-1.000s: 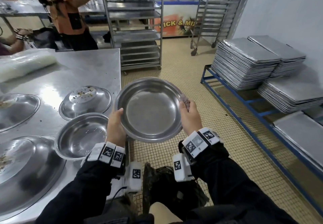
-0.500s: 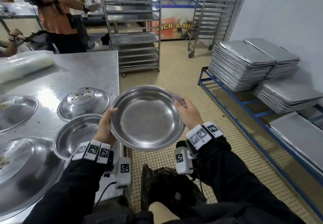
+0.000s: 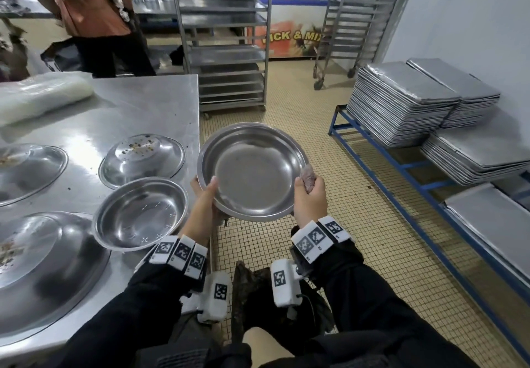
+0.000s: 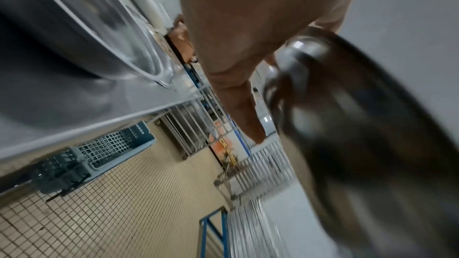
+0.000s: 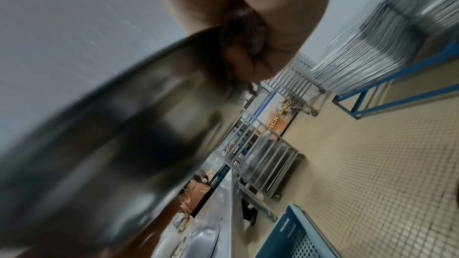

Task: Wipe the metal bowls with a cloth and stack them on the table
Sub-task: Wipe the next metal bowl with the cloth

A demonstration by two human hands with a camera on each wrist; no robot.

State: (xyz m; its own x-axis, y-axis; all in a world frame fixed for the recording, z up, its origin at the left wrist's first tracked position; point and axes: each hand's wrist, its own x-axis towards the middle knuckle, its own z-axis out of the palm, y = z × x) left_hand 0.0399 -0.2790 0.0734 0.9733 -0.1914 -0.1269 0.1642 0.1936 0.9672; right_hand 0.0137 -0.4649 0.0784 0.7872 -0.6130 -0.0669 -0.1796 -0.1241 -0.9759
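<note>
I hold a round metal bowl (image 3: 252,171) in the air just off the right edge of the steel table (image 3: 149,109), its inside tilted towards me. My left hand (image 3: 205,195) grips its left rim, thumb on the inside. My right hand (image 3: 308,192) grips the right rim together with a bunched greyish cloth (image 3: 308,175). The left wrist view shows the bowl's underside (image 4: 360,134) beside my fingers (image 4: 238,89); in the right wrist view the blurred bowl (image 5: 119,125) fills the left half. An upright bowl (image 3: 140,214) sits on the table by my left wrist.
An upturned bowl with crumbs (image 3: 142,159) lies behind the upright one, and larger upturned bowls (image 3: 43,270) lie at the left. A plastic roll (image 3: 43,95) is at the table's back. Tray stacks (image 3: 401,100) on a blue rack stand right; a person (image 3: 94,20) stands behind the table.
The bowl has tipped a little flatter and my left thumb now hooks over its inner rim. The cloth shows more clearly at the right rim.
</note>
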